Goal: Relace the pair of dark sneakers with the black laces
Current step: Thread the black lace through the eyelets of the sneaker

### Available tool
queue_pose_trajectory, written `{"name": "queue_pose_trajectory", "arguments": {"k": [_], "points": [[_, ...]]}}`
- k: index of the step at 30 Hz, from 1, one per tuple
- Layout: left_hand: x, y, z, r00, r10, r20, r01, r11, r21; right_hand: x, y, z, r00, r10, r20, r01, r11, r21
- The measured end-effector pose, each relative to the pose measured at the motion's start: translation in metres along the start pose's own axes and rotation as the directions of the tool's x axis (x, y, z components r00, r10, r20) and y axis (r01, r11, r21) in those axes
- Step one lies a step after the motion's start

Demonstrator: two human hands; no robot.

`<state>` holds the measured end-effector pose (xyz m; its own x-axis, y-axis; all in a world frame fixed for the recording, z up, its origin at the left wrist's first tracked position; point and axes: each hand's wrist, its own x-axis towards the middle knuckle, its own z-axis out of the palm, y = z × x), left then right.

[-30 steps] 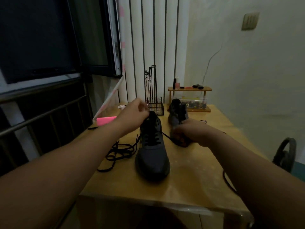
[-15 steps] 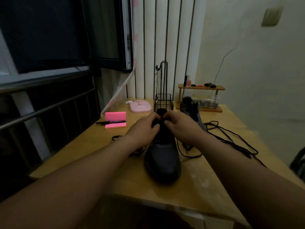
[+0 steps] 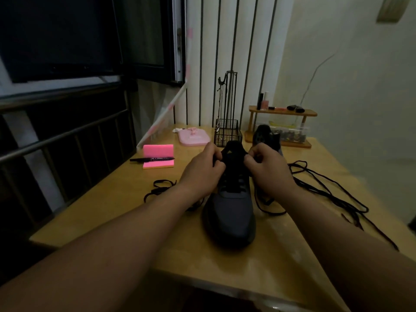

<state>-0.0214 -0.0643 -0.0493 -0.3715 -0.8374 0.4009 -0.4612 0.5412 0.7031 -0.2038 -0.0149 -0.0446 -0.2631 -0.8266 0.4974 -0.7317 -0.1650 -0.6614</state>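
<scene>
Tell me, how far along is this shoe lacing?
Done: the near sneaker shows laces crossing its lower eyelets. In hand: the left hand and right hand pinch at its top. Left: the far sneaker seems unlaced, and a loose black lace lies on the table to the right.

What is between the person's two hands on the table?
In the head view, the near sneaker lies between the left hand and right hand; its raised tongue fills the gap, and both hands pinch its upper edges.
</scene>
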Motion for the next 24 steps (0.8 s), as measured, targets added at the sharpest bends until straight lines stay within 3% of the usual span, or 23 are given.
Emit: {"name": "queue_pose_trajectory", "arguments": {"k": [6, 13, 18, 21, 24], "points": [[0.003, -0.01, 0.005, 0.999, 0.031, 0.04, -0.031, 1.0, -0.002, 0.004, 0.012, 0.01, 0.997, -0.042, 0.071, 0.034, 0.993, 0.11], [0.001, -0.013, 0.011, 0.999, 0.03, 0.027, -0.028, 0.998, -0.053, -0.004, 0.024, 0.022, 0.998, -0.067, 0.001, 0.065, 0.972, 0.224], [0.001, -0.013, -0.005, 0.986, -0.016, 0.168, 0.042, 0.988, -0.147, -0.013, 0.028, 0.018, 0.995, -0.054, 0.082, 0.023, 0.941, 0.338], [0.001, -0.007, -0.016, 0.972, -0.02, 0.235, 0.049, 0.992, -0.119, -0.015, 0.032, 0.012, 0.985, -0.08, 0.153, 0.012, 0.915, 0.403], [0.004, 0.002, -0.022, 0.961, -0.03, 0.273, 0.076, 0.984, -0.16, -0.013, 0.032, 0.006, 0.984, -0.061, 0.169, -0.007, 0.926, 0.377]]}}
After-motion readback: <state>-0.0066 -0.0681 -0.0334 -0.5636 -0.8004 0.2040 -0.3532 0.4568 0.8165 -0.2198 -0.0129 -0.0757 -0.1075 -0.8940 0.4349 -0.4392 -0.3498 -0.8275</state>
